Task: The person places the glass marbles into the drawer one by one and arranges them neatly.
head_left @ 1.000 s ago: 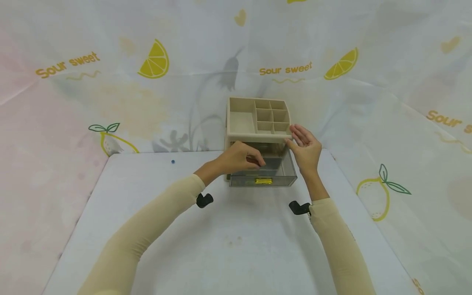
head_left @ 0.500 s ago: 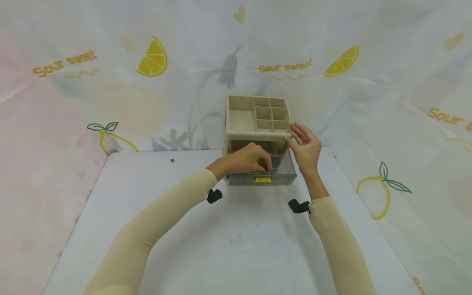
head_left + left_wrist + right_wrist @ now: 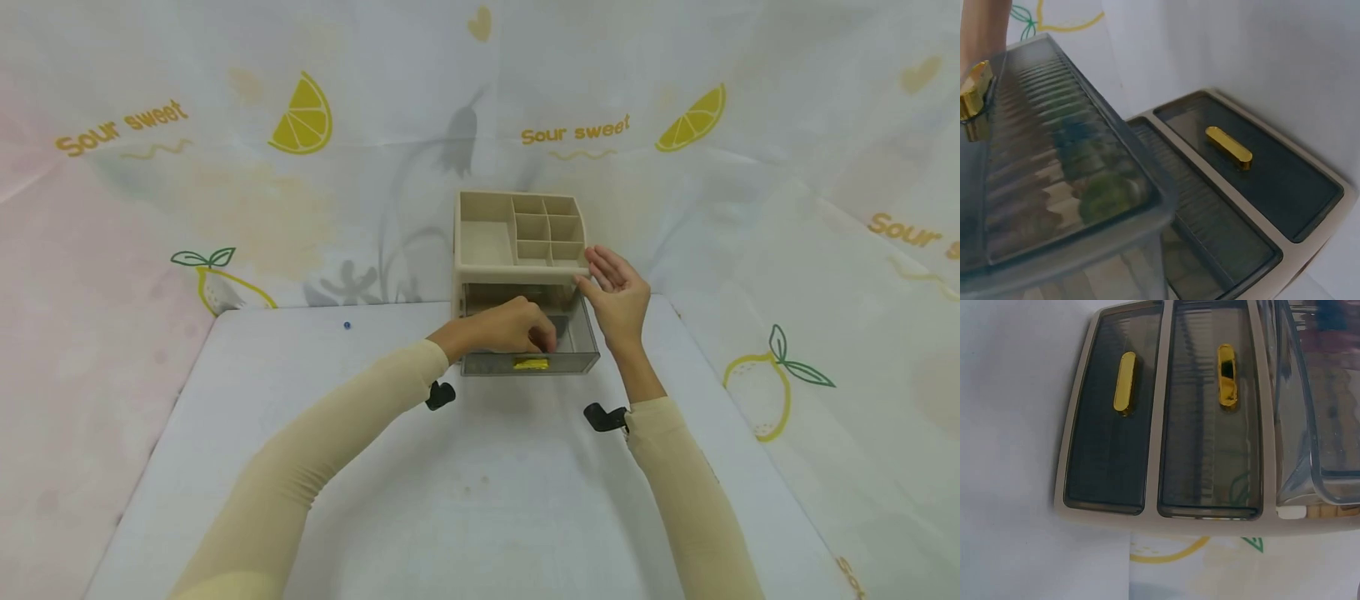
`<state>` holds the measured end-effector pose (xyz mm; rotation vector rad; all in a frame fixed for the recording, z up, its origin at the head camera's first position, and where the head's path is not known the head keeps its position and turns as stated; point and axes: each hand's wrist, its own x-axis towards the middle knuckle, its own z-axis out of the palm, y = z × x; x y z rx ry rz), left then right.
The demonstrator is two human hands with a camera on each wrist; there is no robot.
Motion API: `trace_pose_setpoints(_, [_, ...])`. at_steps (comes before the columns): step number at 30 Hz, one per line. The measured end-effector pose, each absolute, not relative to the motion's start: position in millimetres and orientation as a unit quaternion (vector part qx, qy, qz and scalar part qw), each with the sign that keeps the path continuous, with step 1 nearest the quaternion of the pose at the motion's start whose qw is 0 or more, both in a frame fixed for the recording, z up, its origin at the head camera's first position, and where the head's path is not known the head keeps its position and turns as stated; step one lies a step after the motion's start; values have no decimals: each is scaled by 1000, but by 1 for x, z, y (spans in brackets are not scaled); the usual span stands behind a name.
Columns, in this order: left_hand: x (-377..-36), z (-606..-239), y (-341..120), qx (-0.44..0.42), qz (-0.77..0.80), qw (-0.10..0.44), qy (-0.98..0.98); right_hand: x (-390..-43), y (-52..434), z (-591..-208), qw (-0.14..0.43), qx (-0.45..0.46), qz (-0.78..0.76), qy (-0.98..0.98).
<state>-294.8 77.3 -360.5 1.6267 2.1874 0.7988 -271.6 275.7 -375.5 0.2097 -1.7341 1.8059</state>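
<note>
In the head view, a beige desktop organizer (image 3: 517, 273) stands at the table's back with its top see-through grey drawer (image 3: 573, 362) pulled out. My left hand (image 3: 506, 327) reaches into that drawer with curled fingers pointing down. Its fingertips are low behind the drawer front, so whether they pinch anything is hidden. My right hand (image 3: 621, 304) rests at the organizer's front right corner, its fingers extended along the side and the thumb at the front edge. Through the drawer front (image 3: 1066, 156), the left wrist view shows only blurred skin tones with blue and green patches.
A small blue bead (image 3: 347, 326) lies on the white table (image 3: 465, 500), left of the organizer. Two lower drawers (image 3: 1210, 456) with gold handles are closed. Open compartments (image 3: 547, 229) form the organizer's top. A lemon-print cloth (image 3: 375, 108) hangs close behind.
My left hand has moved right and down into the open drawer. Half a second ago a small dark spot showed at its fingertips; it is now hidden. The right hand keeps its place.
</note>
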Motion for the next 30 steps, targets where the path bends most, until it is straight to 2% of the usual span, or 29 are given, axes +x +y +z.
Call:
trace_pose_setpoints(21, [-297, -368, 80, 573, 290, 183, 744, -271, 275, -376, 315, 82, 677, -660])
trace_pose_setpoints(30, [-298, -368, 80, 585, 270, 159, 748, -272, 276, -377, 315, 82, 683, -654])
